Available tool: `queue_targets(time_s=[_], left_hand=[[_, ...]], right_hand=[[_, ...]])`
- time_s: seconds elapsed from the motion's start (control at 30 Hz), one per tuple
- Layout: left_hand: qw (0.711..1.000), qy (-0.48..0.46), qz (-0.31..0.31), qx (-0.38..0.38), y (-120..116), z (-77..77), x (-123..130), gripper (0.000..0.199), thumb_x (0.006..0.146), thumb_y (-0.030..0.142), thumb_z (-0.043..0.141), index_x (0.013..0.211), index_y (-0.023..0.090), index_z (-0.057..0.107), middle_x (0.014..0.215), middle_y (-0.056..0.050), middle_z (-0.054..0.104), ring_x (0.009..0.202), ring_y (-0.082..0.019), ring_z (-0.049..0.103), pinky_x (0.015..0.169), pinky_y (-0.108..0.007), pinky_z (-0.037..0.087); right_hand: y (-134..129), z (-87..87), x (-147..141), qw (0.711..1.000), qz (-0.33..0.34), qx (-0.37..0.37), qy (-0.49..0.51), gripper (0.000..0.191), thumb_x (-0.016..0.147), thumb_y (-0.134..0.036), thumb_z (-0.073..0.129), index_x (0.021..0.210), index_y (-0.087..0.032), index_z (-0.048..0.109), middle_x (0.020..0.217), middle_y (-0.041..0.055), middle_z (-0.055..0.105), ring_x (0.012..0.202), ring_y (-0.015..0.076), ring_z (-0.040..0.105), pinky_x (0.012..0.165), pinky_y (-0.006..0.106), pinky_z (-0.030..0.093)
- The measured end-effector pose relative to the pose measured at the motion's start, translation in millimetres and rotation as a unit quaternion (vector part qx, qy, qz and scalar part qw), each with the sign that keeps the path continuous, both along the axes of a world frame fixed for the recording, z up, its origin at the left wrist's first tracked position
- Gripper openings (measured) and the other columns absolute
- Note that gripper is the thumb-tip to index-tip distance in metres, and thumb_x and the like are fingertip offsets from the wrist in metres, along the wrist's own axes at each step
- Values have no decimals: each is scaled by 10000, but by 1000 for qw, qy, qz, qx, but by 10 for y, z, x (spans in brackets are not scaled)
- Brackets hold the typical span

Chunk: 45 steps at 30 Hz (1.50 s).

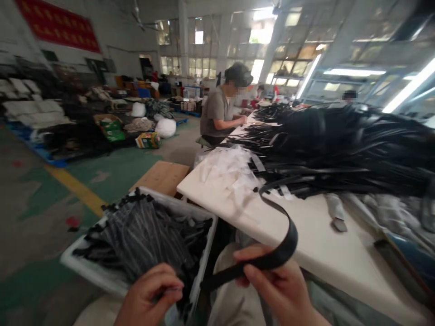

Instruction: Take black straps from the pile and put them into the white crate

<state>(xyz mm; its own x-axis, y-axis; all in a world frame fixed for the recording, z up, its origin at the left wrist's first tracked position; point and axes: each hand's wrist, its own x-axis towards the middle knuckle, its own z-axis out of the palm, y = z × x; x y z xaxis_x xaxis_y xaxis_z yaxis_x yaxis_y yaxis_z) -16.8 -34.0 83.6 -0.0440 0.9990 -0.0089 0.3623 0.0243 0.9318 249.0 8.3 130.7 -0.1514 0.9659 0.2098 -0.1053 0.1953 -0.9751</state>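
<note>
Pinching a long, flat black strap (pixel 291 237) between thumb and fingers of the right hand (pixel 283 285), with the squared near end jutting out just beside the left hand (pixel 154 292), apart from it. Past the right hand, looping up and back over the edge of the flat white worktop (pixel 312 222). In the left hand, fingers curled and thumb drawn in close to the fingertips; cannot tell, through the blur, whether pinching anything thin.

Hard to follow at the far end of the strap, merging there with a great heap of loose black straps (pixel 343 140). Running out of view at the right, that heap. Cut off at the bottom edge, both wrists. Partly hidden by the left hand, a rectangular white plastic tub (pixel 84 275) packed with dark flat strips (pixel 146 233).

Between tub and heap, on the worktop, crumpled white translucent scraps (pixel 234 170). Beyond the tub, a light-brown flat-topped box (pixel 161 174). Farther along the worktop, seated, a co-worker in a grey shirt (pixel 215 115). Below the right hand, pale trousers (pixel 234 308).
</note>
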Motion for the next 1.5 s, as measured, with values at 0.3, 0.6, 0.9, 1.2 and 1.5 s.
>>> queue_targets(time_s=[0.3,0.6,0.9,1.2,1.5], left_hand=[[998,28,-11,-51,-133,394,15,114,702,271,732,603,216,722,684,-10,620,691,-182,594,672,-258,427],[994,45,-45,-87,-84,373,62,88,676,210,697,593,193,674,704,-2,577,732,-192,594,676,-265,382],[993,43,-69,-86,-54,287,50,161,721,293,719,617,181,669,696,-1,570,719,-191,579,660,-257,377],[993,38,-92,-70,-21,186,26,223,742,364,761,661,161,715,722,-12,576,733,-198,585,676,-266,373],[992,27,-95,-74,-11,158,17,295,777,429,719,668,155,707,708,-13,577,723,-202,586,663,-271,380]], right_hand=[[98,-97,-431,994,106,22,31,114,887,-325,717,936,-251,789,777,67,741,577,178,721,523,241,612],[123,-155,-461,984,158,74,-24,131,913,-225,663,987,-257,767,794,58,738,639,185,727,583,267,601],[146,-149,-399,983,137,120,-28,155,929,-173,638,1020,-242,742,771,41,732,648,169,712,605,251,590],[178,-213,-428,969,140,183,-92,165,912,-149,660,1026,-247,727,772,19,752,697,161,716,654,237,571],[164,-170,-414,973,126,181,-66,193,915,-129,638,1046,-242,723,763,18,738,676,154,710,642,234,571]])
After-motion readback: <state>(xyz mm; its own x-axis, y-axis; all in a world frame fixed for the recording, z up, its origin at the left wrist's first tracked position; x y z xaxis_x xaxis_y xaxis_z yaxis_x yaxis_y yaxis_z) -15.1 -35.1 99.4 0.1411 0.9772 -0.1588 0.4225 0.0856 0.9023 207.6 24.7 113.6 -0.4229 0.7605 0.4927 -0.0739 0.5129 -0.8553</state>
